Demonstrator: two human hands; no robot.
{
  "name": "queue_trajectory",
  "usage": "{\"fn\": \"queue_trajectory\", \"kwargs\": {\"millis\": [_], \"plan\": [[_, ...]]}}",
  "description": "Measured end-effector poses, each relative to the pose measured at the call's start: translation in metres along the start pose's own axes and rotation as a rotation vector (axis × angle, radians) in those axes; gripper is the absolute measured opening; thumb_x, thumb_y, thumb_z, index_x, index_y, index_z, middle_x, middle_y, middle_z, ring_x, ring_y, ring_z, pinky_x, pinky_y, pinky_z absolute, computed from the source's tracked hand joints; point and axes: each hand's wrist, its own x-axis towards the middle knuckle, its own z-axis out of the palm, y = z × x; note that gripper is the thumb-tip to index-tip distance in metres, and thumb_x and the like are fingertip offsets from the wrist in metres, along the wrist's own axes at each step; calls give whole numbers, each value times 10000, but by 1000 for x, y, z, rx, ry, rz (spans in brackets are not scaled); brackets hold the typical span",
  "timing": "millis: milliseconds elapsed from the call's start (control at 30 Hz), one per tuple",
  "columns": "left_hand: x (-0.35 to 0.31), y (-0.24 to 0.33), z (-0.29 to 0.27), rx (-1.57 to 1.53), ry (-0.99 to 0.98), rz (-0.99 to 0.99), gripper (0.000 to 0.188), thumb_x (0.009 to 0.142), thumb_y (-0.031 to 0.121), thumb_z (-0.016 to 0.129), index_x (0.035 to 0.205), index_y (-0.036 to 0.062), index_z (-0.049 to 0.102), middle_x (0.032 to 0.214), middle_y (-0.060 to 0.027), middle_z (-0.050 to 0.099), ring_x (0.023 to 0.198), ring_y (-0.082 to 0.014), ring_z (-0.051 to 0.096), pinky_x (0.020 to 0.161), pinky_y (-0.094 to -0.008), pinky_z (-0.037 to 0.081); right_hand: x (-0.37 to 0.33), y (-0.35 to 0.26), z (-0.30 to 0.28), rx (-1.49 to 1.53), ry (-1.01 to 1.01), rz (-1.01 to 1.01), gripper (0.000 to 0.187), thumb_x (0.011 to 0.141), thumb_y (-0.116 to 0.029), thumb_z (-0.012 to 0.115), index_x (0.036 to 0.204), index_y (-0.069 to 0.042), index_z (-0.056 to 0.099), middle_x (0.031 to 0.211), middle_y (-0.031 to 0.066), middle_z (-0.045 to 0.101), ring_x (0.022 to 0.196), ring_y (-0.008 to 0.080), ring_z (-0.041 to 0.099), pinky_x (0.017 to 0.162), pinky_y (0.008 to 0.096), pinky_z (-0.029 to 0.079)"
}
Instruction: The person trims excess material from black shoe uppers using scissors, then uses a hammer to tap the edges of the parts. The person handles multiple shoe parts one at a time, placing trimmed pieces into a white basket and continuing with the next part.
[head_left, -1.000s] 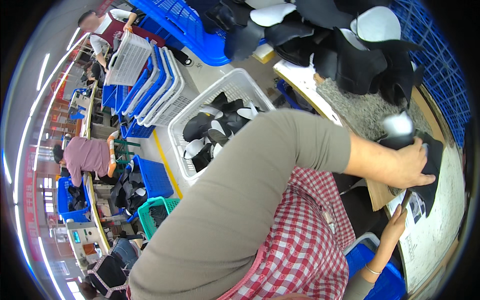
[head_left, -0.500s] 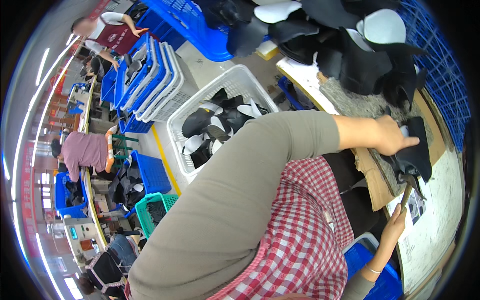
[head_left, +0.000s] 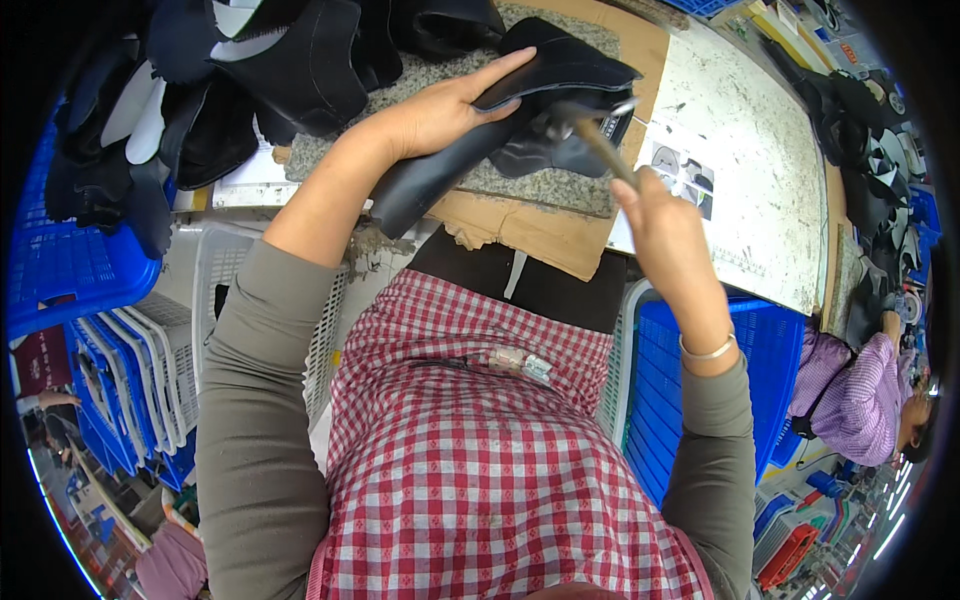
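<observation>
My left hand [head_left: 440, 118] is closed on a black leather shoe upper [head_left: 565, 65], with the thumb under its folded edge and the fingers along its top. The upper lies on a speckled stone slab [head_left: 575, 193]. In my right hand [head_left: 668, 228] is a hammer [head_left: 603, 148], gripped by its wooden handle. The hammer's head is smeared by motion and lies over the lower part of the upper, so whether it touches cannot be told. Under the slab is a torn sheet of cardboard [head_left: 535, 245].
More black uppers with white linings [head_left: 290, 65] are heaped at the left. A printed picture sheet [head_left: 685, 170] lies on the white tabletop [head_left: 745, 200]. Blue crates [head_left: 665, 385] stand below the table. At the right, a person in a checked shirt [head_left: 850, 390] sits near another heap.
My view has swung round to face the bench. My left hand stays on the upper and my right hand keeps the hammer, whose head is now blurred.
</observation>
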Motion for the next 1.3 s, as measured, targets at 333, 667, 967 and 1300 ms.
{"fn": "queue_trajectory", "kwargs": {"millis": [333,667,967,1300], "plan": [[6,-18,19,-26,74,119,697,1041,426,600,1640,230,303,1653,-150,382,1506,-352,389,1230,-430,335,-21,42,18,312,-38,566,279,1024,-117,556,1261,2,643,816,133,673,701,265,652,636,376,503],[-10,8,32,46,154,-127,834,925,399,697,1644,262,298,1473,-206,581,1287,-399,607,1059,-441,485,-27,55,30,315,-51,513,384,1122,-343,486,1111,20,610,721,81,524,634,162,455,561,359,403],[-166,55,16,495,416,-90,731,867,178,629,1551,364,452,925,-59,756,743,-220,752,546,-324,546,-68,16,18,518,-265,147,459,1110,-447,491,1021,-7,587,648,-33,442,527,39,352,473,224,250],[-580,-124,86,301,1037,-1204,879,913,206,732,1645,215,245,1480,-267,526,1282,-454,579,1038,-482,508,-113,-18,17,756,-354,274,452,1115,-457,471,861,-82,480,608,-60,370,489,25,310,449,206,209]]}}
